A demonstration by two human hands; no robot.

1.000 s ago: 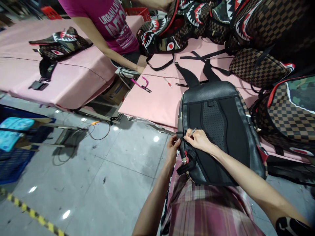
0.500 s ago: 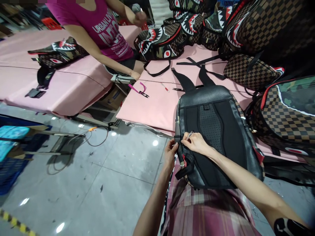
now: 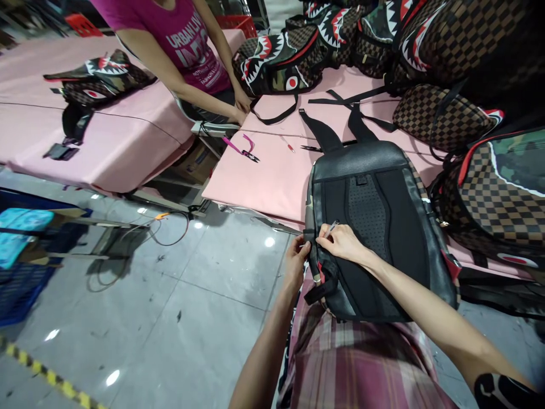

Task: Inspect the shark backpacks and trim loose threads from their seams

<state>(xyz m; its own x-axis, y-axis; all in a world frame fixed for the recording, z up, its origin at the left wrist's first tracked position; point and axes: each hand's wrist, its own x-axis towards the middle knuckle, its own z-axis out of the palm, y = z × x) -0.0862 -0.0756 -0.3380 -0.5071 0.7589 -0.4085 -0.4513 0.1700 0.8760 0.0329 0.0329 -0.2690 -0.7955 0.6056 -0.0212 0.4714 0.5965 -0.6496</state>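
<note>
A black backpack [image 3: 406,227] lies back panel up over the table's edge and my lap, its shoulder straps stretched out toward the far side. My left hand [image 3: 296,261] is closed at the bag's left side, thumb and fingers pinching the edge by a short black strap. Close beside it, my right hand [image 3: 344,243] rests on the back panel and grips a slim grey pen-like tool [image 3: 331,228]. The tool's tip is hidden by my fingers, so I cannot tell what it touches.
On the pink-covered table [image 3: 264,182] lie thread snips [image 3: 250,155] with a purple ribbon, a small red-tipped tool [image 3: 290,148] and black tweezers-like tool [image 3: 311,148]. Checkered backpacks [image 3: 506,193] crowd the right and back. A co-worker [image 3: 191,51] sits across the left corner.
My view has shifted slightly. Both my hands stay at the same spot on the bag's left side. The co-worker's raised hand has come down beside the other at the table edge.
</note>
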